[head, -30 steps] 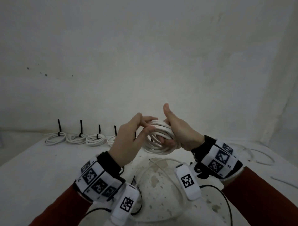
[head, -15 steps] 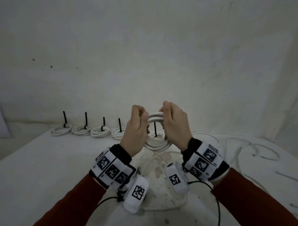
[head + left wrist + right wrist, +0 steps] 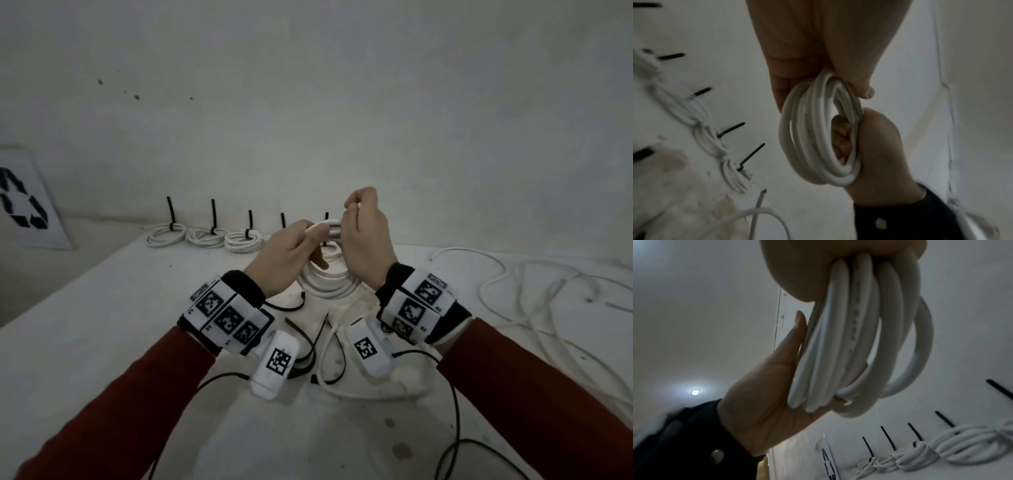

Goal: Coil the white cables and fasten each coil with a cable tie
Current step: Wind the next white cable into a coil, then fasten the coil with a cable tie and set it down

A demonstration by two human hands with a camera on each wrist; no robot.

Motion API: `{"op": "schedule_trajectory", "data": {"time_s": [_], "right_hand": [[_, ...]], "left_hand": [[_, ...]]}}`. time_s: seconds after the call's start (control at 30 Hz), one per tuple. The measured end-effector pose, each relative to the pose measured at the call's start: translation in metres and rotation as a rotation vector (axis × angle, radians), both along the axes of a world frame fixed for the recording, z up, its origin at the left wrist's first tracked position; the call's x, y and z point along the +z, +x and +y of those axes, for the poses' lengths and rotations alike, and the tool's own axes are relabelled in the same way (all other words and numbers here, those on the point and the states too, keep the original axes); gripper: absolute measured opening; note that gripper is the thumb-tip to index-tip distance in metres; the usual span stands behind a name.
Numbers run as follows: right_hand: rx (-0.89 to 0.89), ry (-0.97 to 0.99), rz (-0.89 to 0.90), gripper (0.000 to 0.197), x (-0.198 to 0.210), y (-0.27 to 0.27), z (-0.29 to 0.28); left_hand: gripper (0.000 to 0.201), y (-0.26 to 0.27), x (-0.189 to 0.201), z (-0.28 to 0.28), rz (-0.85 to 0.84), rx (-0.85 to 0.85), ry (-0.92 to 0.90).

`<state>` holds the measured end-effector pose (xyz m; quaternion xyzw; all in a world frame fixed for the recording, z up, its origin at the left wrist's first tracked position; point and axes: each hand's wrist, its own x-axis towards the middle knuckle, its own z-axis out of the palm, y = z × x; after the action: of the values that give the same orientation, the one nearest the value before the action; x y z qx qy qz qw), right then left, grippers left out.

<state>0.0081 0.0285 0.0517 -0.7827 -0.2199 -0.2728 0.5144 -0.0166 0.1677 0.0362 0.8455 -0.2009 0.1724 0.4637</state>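
Both hands hold one white cable coil upright above the table. My left hand grips its left side, thumb on top. My right hand clutches the upper right part, fist closed. The left wrist view has the coil pinched by the left hand from above, with the right hand hooked through its centre. Seen from the right wrist, the right hand bunches the coil's turns while the left hand cups them. No tie shows on this coil.
Several tied coils with upright black tie tails line the table's far edge. Loose black cable ties lie under my wrists beside a slack white cable. Uncoiled white cables sprawl at the right. A printed marker sheet leans at the left.
The coil has dropped lower and nearer the table. My left hand has slid down its left side while the right hand stays on top; the head view has tipped downward.
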Motion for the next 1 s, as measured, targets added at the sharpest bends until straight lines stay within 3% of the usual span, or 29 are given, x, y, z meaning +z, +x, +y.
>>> {"op": "schedule_trajectory", "data": {"time_s": [0.17,0.3,0.37,0.43,0.5,0.6,0.7,0.8,1.0], "right_hand": [[0.045,0.053,0.128,0.007,-0.017,0.014,0.022],[0.174,0.14,0.345,0.008,-0.031,0.03,0.036],[0.247,0.214,0.49,0.017,-0.039,0.044,0.04],[0.217,0.072,0.579,0.029,-0.048,0.064,0.037],[0.242,-0.259,0.638,0.026,-0.059,0.076,0.03],[0.347,-0.867,0.556,0.027,-0.074,0.084,0.023],[0.404,-1.155,0.451,0.034,-0.075,0.085,0.031],[0.411,-1.223,0.354,0.021,-0.073,0.091,0.038],[0.441,-0.984,0.343,0.008,-0.042,0.085,0.008]], "left_hand": [[0.038,0.007,-0.018,0.014,0.246,-0.06,-0.375],[0.035,0.016,-0.028,0.023,0.238,0.04,-0.39],[0.038,0.022,-0.032,0.031,0.225,0.113,-0.351],[0.043,0.028,-0.034,0.042,0.216,0.176,-0.315],[0.044,0.036,-0.034,0.056,0.198,0.246,-0.301],[0.042,0.046,-0.03,0.072,0.147,0.332,-0.267],[0.04,0.054,-0.028,0.076,0.123,0.359,-0.245],[0.041,0.063,-0.028,0.072,0.12,0.377,-0.225],[0.037,0.072,-0.033,0.069,0.07,0.415,-0.033]]}}
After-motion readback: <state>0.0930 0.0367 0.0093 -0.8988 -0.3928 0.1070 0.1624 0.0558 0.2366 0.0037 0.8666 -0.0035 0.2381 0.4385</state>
